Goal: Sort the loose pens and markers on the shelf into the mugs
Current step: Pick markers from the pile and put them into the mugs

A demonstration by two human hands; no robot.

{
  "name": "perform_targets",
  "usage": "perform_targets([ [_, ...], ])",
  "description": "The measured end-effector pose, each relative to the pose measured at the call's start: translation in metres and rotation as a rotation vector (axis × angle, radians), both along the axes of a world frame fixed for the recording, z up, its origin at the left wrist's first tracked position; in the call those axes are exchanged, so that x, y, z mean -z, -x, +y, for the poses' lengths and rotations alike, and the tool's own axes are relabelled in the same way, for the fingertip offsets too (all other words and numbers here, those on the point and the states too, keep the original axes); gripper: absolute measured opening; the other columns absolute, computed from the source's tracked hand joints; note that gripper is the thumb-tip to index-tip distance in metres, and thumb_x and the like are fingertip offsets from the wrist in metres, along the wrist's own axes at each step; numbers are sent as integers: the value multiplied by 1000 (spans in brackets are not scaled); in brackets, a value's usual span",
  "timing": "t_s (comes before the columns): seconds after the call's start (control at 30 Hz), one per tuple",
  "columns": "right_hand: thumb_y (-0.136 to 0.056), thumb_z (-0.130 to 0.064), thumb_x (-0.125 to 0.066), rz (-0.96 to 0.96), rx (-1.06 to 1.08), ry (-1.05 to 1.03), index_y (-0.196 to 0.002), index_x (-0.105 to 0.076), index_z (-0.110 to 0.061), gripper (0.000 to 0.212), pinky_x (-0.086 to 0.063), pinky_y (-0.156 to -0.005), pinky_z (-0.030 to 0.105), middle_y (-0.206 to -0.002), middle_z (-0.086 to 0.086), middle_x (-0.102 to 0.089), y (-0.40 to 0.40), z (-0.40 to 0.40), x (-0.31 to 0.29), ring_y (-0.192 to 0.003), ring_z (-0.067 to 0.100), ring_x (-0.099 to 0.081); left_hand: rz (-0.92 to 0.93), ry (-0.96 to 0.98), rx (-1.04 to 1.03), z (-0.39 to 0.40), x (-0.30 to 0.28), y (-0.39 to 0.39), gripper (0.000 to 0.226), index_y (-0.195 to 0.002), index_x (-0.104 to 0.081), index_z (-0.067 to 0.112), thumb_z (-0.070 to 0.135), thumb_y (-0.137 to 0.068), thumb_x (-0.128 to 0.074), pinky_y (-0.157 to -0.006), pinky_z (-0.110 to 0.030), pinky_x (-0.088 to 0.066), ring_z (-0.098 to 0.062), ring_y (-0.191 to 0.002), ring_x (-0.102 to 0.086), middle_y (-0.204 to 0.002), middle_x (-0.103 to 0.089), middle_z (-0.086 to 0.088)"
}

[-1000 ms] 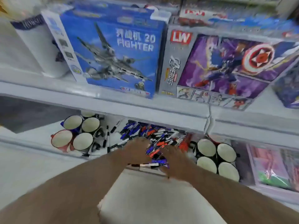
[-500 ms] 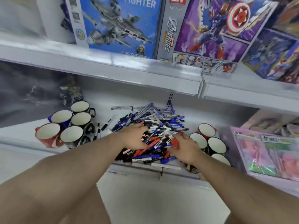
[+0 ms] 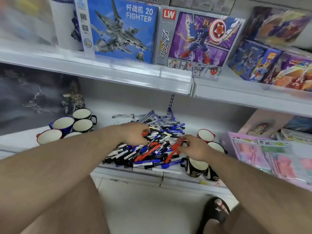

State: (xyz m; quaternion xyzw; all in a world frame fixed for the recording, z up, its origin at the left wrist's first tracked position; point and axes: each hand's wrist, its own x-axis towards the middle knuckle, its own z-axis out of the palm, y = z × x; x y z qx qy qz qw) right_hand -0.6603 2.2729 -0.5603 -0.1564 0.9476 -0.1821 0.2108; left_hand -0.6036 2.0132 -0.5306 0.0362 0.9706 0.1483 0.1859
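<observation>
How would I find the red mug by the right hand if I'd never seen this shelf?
Find the big pile of pens and markers on the lower shelf. Just right of it stands a cluster of mugs, past the right hand. The red mug is the one farthest back, white inside; the other mugs that show around it are dark.

I see both of my forearms bare right down to the wrists, with no sleeves, watch, bracelet or ring anywhere on them. My left hand [image 3: 135,134] and right hand [image 3: 195,150] are ungloved. Below and behind my right hand, my bare legs show at the bottom of the view, with no trouser cloth on them. One foot wears a black open-toed slide sandal [image 3: 217,211], whose broad strap carries a small pale star-shaped mark, and my toes show past its front edge.
</observation>
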Motion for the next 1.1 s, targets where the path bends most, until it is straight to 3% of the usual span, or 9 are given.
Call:
perform_targets([
  [0.13,-89,-44,-61,-7,-136,-181,-117,-53,-23,35,-52,-79,35,-92,-1,-64,25,-9,1,-83,15,-61,-23,111,17,-18,-18,10,59,-143,-41,20,38,-91,-59,-103,-38,-44,-23,-123,-50,-142,-49,-6],
  [0.2,-88,-45,-61,-30,-172,-204,-111,-53,-25,32,-54,-78,36,-92,-3,-64,37,-16,10,-85,17,-63,-50,159,35,-25,-16,21,58,-143,-40,20,38,-91,-58,-101,-38,-45,-24,-122,-50,-141,-49,-6],
  [0.33,-87,-46,-61,-68,-192,-250,-147,-35,-24,69,-45,-73,30,-124,2,-60,65,-30,37,-98,15,-59,-96,186,74,-31,6,52,58,-145,-38,20,37,-93,-57,-100,-39,-46,-24,-120,-51,-140,-50,-6],
  [0.47,-88,-48,-61,-60,-210,-290,-151,-30,-26,74,-46,-79,30,-133,7,-56,91,-40,63,-107,21,-57,-137,202,95,-31,39,86,57,-146,-37,19,34,-94,-56,-92,-32,-46,-25,-120,-51,-140,-47,-8],
  [0.6,-91,-46,-60,-61,-254,-337,-150,-30,-26,70,-48,-86,32,-132,6,-56,105,-43,77,-110,21,-56,-206,294,92,-32,83,116,52,-139,-43,15,35,-92,-56,-82,-36,-51,-26,-106,-56,-123,-55,-11],
  [0.73,-93,-47,-56,12,-410,-377,-149,-29,-27,66,-41,-82,30,-138,4,-51,112,-41,72,-119,21,-52,-205,233,-22,-23,142,141,63,-143,-36,15,42,-91,-58,-98,-41,-45,-30,-125,-46,-141,-42,-12],
  [0.87,-90,-56,-54,-8,-443,-359,-139,-36,-33,57,-48,-85,34,-127,-1,-52,112,-27,67,-106,21,-55,-17,109,-146,10,194,156,71,-149,-30,19,51,-91,-53,-112,-49,-33,-30,-141,-29,-154,-30,-8],
  [1.0,-88,-50,-57,-29,-454,-338,-126,-46,-36,42,-49,-85,35,-116,-5,-51,105,-15,46,-99,19,-53,-197,148,-169,37,220,159,124,-156,0,27,86,-63,-56,-110,-70,0,-41,-148,13,-162,16,-8],
  [1.1,-87,-56,-56,-38,-453,-335,-142,-33,-42,61,-48,-94,37,-131,-6,-47,95,-8,30,-114,20,-51,-241,249,-133,35,228,157,136,-154,7,29,83,-55,-68,-107,-77,0,-46,-146,15,-160,23,-15],
])
